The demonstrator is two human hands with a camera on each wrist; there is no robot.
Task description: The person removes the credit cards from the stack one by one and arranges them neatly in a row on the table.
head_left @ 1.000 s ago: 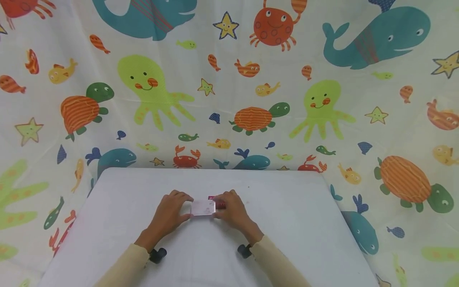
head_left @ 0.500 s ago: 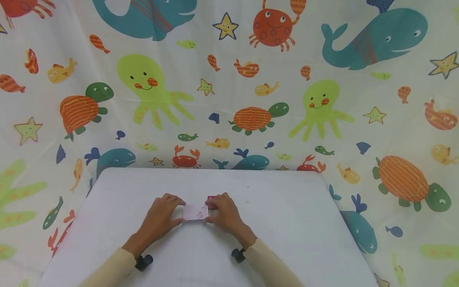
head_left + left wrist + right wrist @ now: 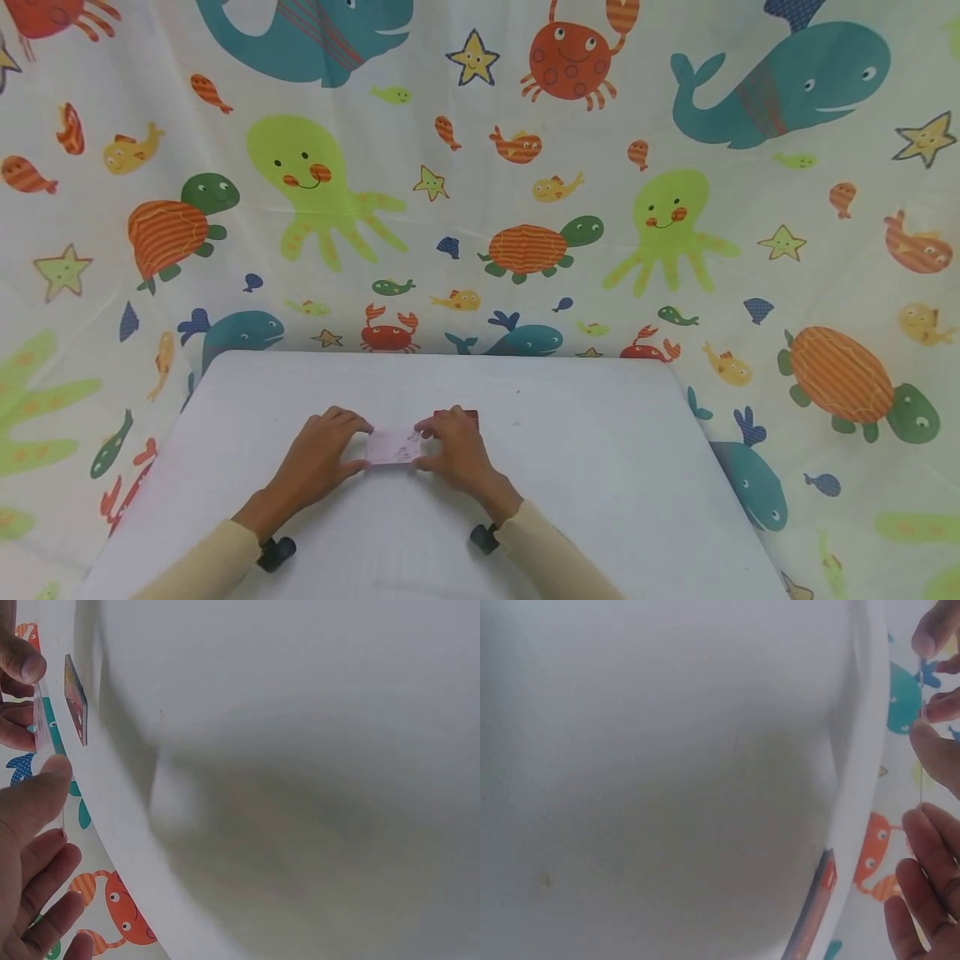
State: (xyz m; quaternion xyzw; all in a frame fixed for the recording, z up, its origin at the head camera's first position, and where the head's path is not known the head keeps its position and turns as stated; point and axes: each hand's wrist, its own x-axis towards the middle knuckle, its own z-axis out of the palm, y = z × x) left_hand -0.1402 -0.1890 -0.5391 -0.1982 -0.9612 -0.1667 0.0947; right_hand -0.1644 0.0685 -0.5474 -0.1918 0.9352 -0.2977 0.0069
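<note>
A thin, pale pink card [image 3: 393, 447] with faint print at its right end spans the gap between my two hands. My left hand [image 3: 318, 450] pinches its left edge between thumb and fingers. At the right edge, my right hand [image 3: 454, 450] pinches it the same way. The card shows almost edge-on in both wrist views, above the white tabletop. Behind the right hand lies a dark red flat card or booklet [image 3: 471, 415], partly hidden by the fingers. In the left wrist view this red piece [image 3: 76, 701] rests apart from both hands.
The white-covered table [image 3: 600, 467] ends at a far edge against a hanging cloth [image 3: 465, 208] printed with sea animals. Dark wrist cameras [image 3: 276, 553] sit at both cuffs. A small speck marks the table right of the red piece.
Both hands have moved left and slightly toward the person, carrying the pale card between them. More of the red piece's far edge shows past the right hand; it has stayed in place.
</note>
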